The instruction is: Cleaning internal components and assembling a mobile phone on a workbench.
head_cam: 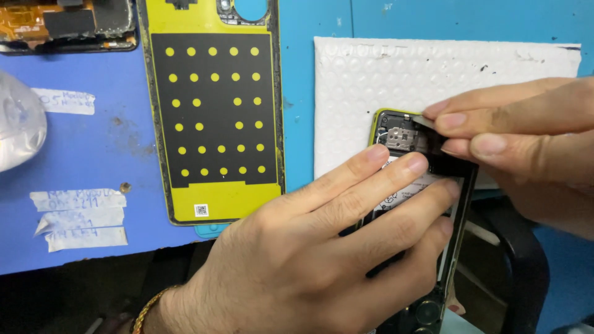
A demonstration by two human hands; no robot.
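An opened phone point(401, 133) with a yellow-green frame lies tilted over a white bubble-wrap pad point(383, 74), its insides and battery label showing. My left hand point(322, 253) lies flat over the phone's body, fingers pressing it down. My right hand point(520, 133) comes in from the right and pinches a thin metal tool point(424, 119) whose tip rests at the phone's upper corner, beside a small metal part. The phone's lower half is mostly hidden under my left hand.
A yellow phone back cover point(213, 111) with a black sheet of yellow dots lies on the blue mat point(93, 148). Another opened device point(68, 25) sits top left, a clear bag point(18, 120) at the left edge, paper tape labels point(80, 219) below.
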